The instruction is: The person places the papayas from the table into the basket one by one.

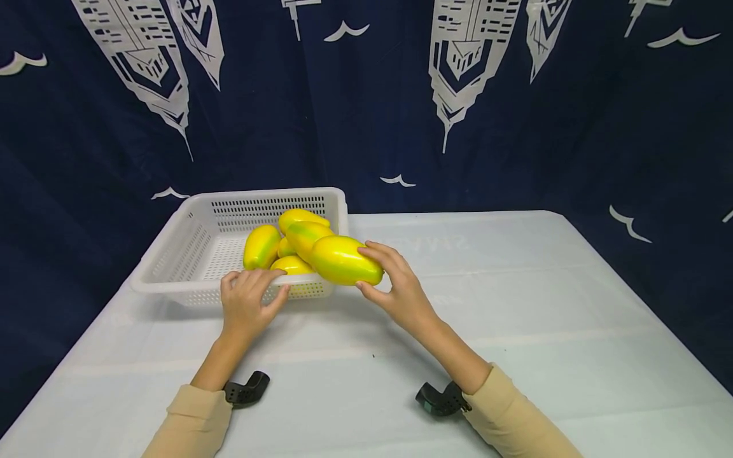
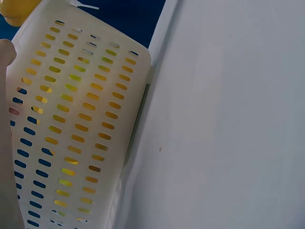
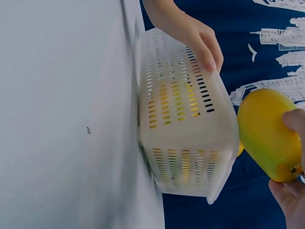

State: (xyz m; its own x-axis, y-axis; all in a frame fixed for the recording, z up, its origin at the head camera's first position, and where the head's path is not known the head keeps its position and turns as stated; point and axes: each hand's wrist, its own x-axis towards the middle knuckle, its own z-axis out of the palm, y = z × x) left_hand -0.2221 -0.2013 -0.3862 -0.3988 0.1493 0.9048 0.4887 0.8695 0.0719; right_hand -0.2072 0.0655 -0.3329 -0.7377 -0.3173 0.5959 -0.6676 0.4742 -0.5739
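My right hand (image 1: 402, 289) holds a yellow-green mango (image 1: 343, 260) between thumb and fingers, above the near right corner of a white perforated basket (image 1: 195, 284). In the right wrist view, this mango (image 3: 268, 131) is beside the basket rim, stem end toward the palm. Several more mangoes (image 1: 261, 247) lie inside the basket, toward its right side. My left hand (image 1: 246, 304) grips the basket's front rim, fingers over the edge and thumb outside. Yellow shows through the slots of the basket wall (image 2: 71, 109) in the left wrist view, where little of the left hand appears.
The basket stands at the back left of a table covered in white cloth (image 1: 515, 305). Behind the table hangs a dark blue curtain (image 1: 372, 114) with white building and bird prints. Both wrists wear black camera mounts (image 1: 249, 389).
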